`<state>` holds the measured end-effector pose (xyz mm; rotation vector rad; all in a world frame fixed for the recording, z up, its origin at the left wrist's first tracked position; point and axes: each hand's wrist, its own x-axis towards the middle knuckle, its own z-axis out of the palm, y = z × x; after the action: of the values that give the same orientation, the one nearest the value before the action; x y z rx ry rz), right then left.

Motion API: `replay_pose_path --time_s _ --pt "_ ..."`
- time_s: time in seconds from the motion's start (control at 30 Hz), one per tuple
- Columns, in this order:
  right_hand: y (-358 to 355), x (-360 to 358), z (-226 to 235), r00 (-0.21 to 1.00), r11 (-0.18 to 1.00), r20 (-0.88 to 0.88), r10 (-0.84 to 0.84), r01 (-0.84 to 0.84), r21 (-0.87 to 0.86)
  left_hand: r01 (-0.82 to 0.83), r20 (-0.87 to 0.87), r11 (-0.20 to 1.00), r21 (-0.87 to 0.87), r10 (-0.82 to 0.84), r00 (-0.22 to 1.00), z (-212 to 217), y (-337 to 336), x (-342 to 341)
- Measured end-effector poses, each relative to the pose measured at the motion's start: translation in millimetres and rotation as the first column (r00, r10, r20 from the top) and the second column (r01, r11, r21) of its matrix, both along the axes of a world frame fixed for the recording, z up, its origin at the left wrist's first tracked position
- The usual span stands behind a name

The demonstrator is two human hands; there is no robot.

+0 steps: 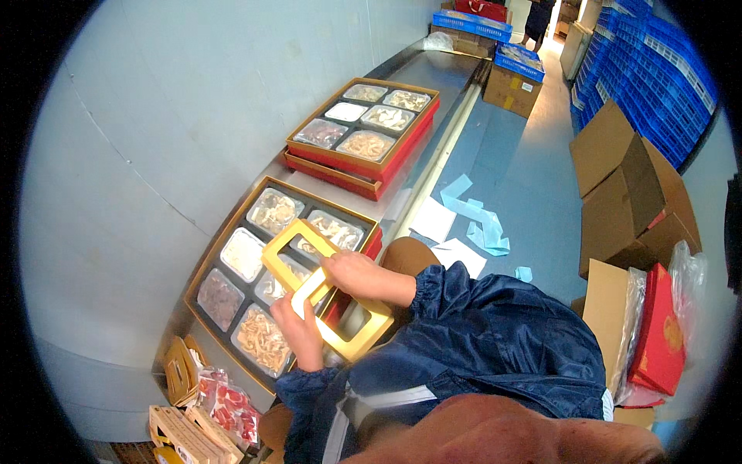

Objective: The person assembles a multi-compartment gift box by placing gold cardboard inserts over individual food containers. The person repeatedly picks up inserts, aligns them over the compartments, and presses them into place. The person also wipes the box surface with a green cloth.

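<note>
This is a packing room in a food plant or warehouse. A long steel bench runs along a plain grey panel wall, carrying gift boxes with windowed compartments of dried goods. Blue plastic crates are stacked high on the right, brown cardboard cartons stand open on the grey floor, and paper scraps lie strewn there. Sealed snack packets wait by the bench end.
</note>
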<state>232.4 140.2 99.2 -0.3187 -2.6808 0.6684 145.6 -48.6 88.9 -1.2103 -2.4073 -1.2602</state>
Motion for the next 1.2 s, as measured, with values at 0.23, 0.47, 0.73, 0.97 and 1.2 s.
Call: replay_pose_path --time_s 0.23,0.47,0.73,0.97,1.2 --pt "-0.8 1.3 1.4 0.999 1.0 -0.035 0.006 -0.005 0.02 -0.02 -0.011 1.0 0.021 0.02 1.0 -4.7 0.0 -0.7" --pt "-1.4 2.7 10.1 1.0 0.999 -0.006 -0.004 0.004 0.033 -0.016 -0.017 1.0 0.006 0.016 1.0 -5.6 -0.3 -3.1" --pt "1.5 -1.2 -1.6 0.999 1.0 -0.031 0.01 -0.009 0.027 -0.023 0.0 1.0 -0.01 0.023 1.0 -4.0 1.6 -1.3" --pt "-0.7 -1.9 6.2 1.0 0.999 -0.007 0.001 -0.001 0.032 -0.016 0.006 1.0 -0.007 0.016 1.0 -1.5 -0.9 -0.3" --pt "0.1 -2.7 3.1 1.0 0.999 -0.019 -0.006 0.006 0.047 -0.022 0.003 1.0 -0.016 0.022 1.0 0.0 -0.3 0.8"
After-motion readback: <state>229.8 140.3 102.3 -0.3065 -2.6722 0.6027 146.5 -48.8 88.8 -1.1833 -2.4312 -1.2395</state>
